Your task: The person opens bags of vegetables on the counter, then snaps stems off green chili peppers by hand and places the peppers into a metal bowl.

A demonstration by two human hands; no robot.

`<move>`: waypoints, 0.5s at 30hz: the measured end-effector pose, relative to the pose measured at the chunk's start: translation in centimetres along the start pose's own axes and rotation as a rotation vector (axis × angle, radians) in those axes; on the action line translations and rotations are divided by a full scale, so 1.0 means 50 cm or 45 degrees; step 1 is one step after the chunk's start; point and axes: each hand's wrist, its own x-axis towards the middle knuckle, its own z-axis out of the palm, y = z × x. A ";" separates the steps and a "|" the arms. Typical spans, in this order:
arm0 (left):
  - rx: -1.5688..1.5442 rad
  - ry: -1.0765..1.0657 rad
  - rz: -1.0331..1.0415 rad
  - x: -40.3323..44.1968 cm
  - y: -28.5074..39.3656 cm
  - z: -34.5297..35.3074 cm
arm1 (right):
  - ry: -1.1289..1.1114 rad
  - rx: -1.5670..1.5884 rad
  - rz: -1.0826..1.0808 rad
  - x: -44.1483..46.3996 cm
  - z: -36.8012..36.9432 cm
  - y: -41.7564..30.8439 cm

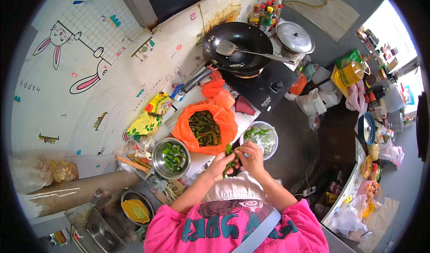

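My left hand [219, 164] is closed around a long green pepper [229, 150] in front of my waist. Close beside it, my right hand [252, 159] has its fingers pinched together, with a small bluish-white bit [246, 155] showing at the fingertips; what it belongs to is too small to tell. An orange plastic bag [181, 129] stands open just beyond my hands, full of green peppers [205, 128]. To its left is a steel bowl [156, 160] with pieces of green pepper [173, 157] inside. A white tub [273, 151] with green scraps and clear plastic sits beyond my right hand.
A black wok [215, 40] with a metal spatula [227, 48] rests on the hob [273, 94], its handle pointing towards me. Sauce bottles [267, 17] and a lidded pot [294, 37] stand behind. A yellow packet [150, 116] leans by the wall; a sink [103, 230] is at lower left.
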 end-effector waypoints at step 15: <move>0.151 0.127 -0.013 0.054 -0.008 0.042 | 0.333 1.133 1.063 -0.077 -0.053 0.186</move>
